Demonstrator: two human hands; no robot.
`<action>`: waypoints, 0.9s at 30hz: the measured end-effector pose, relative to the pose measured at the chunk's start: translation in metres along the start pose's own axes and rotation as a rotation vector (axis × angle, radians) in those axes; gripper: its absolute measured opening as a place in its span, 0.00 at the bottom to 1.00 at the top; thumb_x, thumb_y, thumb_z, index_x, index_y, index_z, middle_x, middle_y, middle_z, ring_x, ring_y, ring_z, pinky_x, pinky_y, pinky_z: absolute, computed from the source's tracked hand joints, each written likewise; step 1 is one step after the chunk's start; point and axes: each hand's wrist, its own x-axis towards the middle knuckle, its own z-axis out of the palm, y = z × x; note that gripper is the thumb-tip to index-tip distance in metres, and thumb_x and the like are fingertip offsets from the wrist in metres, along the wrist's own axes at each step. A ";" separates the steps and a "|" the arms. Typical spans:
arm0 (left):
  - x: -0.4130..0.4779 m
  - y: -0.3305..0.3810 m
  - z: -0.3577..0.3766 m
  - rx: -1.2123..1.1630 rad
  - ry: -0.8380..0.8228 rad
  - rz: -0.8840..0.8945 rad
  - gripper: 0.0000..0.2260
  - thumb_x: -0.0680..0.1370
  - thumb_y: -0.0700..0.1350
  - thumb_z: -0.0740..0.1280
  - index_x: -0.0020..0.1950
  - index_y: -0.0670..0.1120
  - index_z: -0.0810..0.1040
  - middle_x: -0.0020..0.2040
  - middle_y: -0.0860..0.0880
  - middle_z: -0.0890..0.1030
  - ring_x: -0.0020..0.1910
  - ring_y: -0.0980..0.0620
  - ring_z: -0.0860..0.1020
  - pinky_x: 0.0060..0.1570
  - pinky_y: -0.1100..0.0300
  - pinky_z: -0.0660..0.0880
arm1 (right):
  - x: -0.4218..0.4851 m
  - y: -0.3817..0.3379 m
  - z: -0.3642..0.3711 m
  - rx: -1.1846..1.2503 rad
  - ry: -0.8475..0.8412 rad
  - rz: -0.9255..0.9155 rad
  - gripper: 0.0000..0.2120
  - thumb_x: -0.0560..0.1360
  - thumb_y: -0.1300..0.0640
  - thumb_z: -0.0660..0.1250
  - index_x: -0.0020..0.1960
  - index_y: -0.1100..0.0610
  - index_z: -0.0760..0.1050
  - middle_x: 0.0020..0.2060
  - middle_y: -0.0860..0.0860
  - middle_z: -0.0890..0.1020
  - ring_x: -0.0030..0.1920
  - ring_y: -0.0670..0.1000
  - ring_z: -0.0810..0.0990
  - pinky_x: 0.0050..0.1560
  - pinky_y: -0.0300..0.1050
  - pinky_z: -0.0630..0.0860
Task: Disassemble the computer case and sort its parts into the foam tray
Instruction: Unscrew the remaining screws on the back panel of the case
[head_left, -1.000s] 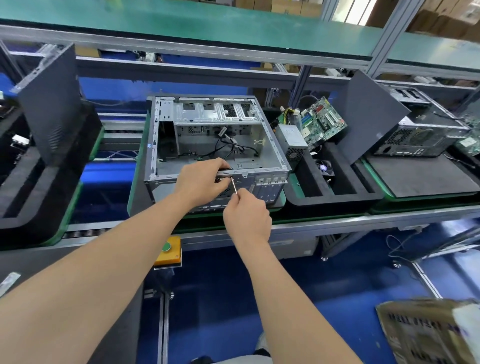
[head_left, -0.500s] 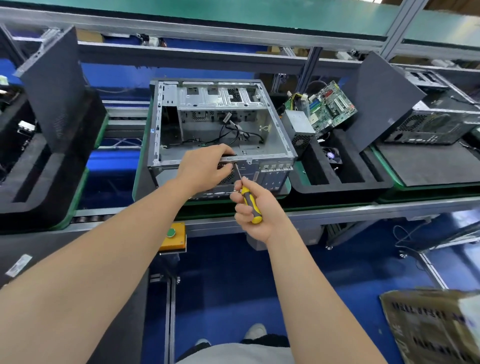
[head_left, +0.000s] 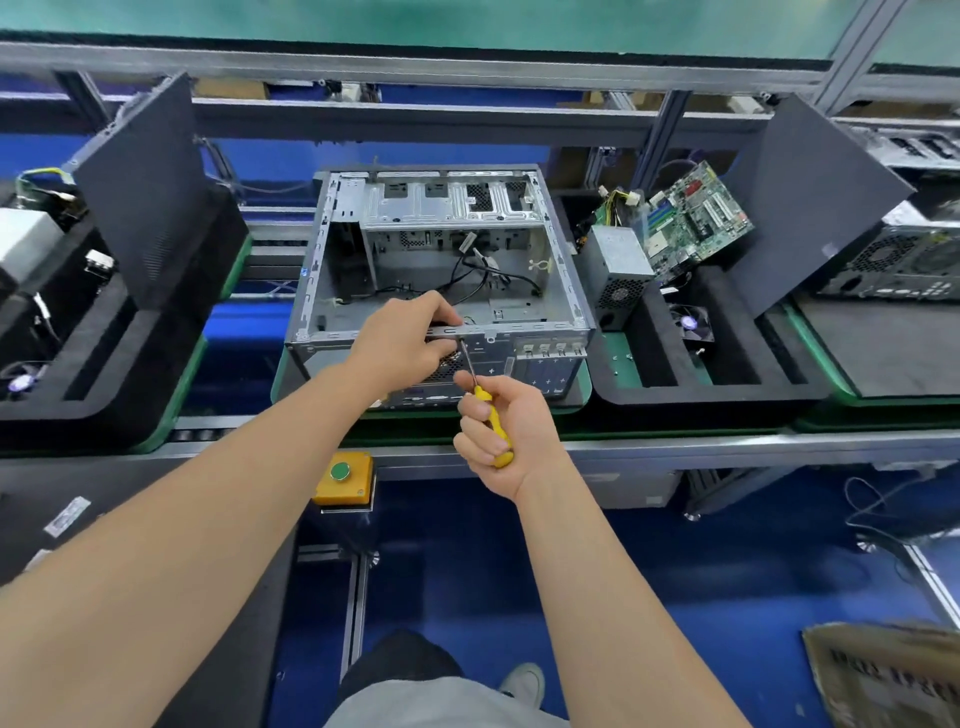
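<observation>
Left hand (head_left: 410, 338) gripped near rim of open grey metal computer case (head_left: 441, 280) | right hand (head_left: 501, 431) gripped yellow-handled screwdriver (head_left: 485, 410), tip at rim | black foam tray (head_left: 696, 387) beside case

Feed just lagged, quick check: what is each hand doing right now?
Left hand: fingers curled over the computer case at its near rim, gripping it.
Right hand: closed around the yellow-handled screwdriver.

Single wide-angle head-worn view, forward and steeply down, near the computer case (head_left: 447, 213).
</observation>
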 end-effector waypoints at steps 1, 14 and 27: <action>0.001 0.000 0.000 0.002 -0.006 -0.005 0.11 0.79 0.48 0.72 0.60 0.53 0.77 0.55 0.53 0.82 0.58 0.47 0.77 0.53 0.50 0.76 | 0.000 0.000 0.003 -0.115 0.076 -0.031 0.12 0.83 0.57 0.58 0.53 0.61 0.79 0.28 0.50 0.70 0.17 0.47 0.61 0.18 0.38 0.58; -0.001 -0.009 -0.004 0.057 -0.026 0.175 0.16 0.80 0.52 0.67 0.67 0.52 0.69 0.61 0.49 0.82 0.50 0.46 0.82 0.46 0.49 0.78 | 0.009 0.032 0.021 -1.625 0.891 -0.712 0.12 0.81 0.53 0.60 0.39 0.51 0.74 0.30 0.47 0.76 0.32 0.54 0.75 0.31 0.44 0.63; -0.006 -0.010 -0.001 0.251 0.039 0.272 0.17 0.84 0.54 0.59 0.71 0.50 0.72 0.65 0.51 0.80 0.58 0.47 0.81 0.46 0.51 0.76 | -0.006 -0.001 -0.004 -0.139 -0.023 -0.052 0.17 0.86 0.56 0.60 0.72 0.58 0.76 0.38 0.51 0.72 0.24 0.44 0.67 0.20 0.35 0.67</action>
